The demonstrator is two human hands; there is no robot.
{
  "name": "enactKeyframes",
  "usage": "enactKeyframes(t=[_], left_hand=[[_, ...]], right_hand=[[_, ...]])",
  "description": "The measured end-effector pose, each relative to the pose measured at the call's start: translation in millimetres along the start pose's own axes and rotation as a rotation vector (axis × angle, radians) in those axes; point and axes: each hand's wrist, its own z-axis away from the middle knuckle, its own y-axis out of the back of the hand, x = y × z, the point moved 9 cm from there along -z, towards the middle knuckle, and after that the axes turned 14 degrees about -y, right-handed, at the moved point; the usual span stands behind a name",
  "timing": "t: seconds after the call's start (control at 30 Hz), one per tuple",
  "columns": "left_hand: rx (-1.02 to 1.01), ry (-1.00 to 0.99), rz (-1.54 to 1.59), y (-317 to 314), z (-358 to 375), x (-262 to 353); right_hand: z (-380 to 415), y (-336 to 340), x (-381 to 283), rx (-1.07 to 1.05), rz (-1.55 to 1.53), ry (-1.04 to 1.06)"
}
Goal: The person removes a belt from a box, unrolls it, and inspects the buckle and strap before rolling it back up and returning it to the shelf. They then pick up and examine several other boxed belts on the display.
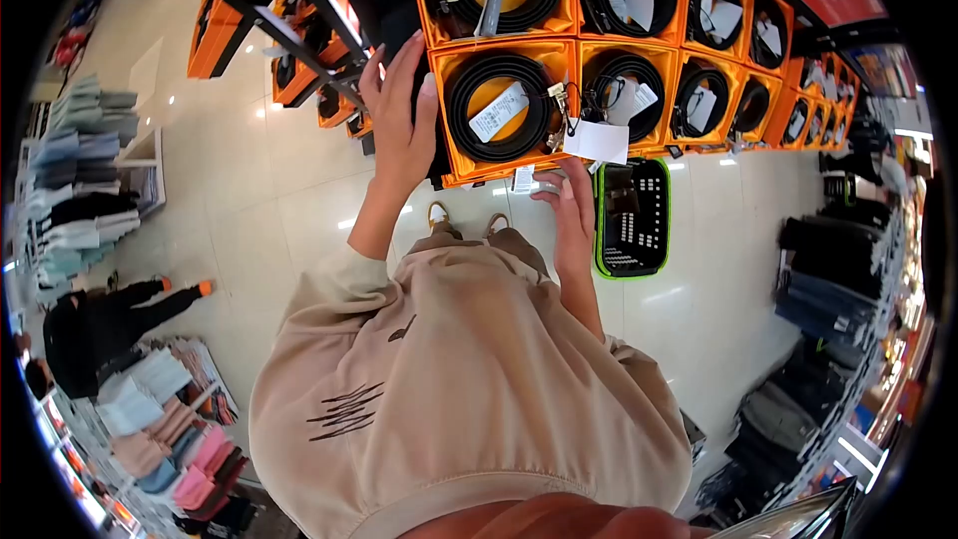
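Orange boxes (449, 162) stand in rows on a rack, each with a coiled black belt (456, 105) inside. My left hand (401, 120) rests against the left side of the nearest box, fingers spread, holding nothing. Below the front edge of the boxes is my right hand (571, 202), its fingers apart and close to a small white tag (523, 179). Just above that hand, a larger blank white tag (596, 142) hangs from the nearest belt's buckle. A printed label (499, 112) lies across the coil.
A black basket with a green rim (666, 230) sits on the floor to the right, dark items inside. Clothing racks (828, 250) line the right side. Folded clothes (160, 409) and a person in black (85, 334) are at the left.
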Motion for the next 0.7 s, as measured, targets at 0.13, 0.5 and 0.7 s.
enactKeyframes(t=[0.13,0.5,0.7], left_hand=[[0.020,-0.070,-0.060,1.8,-1.5,9.3],[0.101,0.119,0.082,-2.9,15.6,1.3],[0.206,0.297,0.382,-2.7,27.0,-7.6]], right_hand=[[-1.9,-11.6,2.7,0.160,-0.041,0.064],[5.7,-15.4,2.6,0.191,0.135,0.127],[13.4,-22.0,-3.2,0.263,0.474,0.272]])
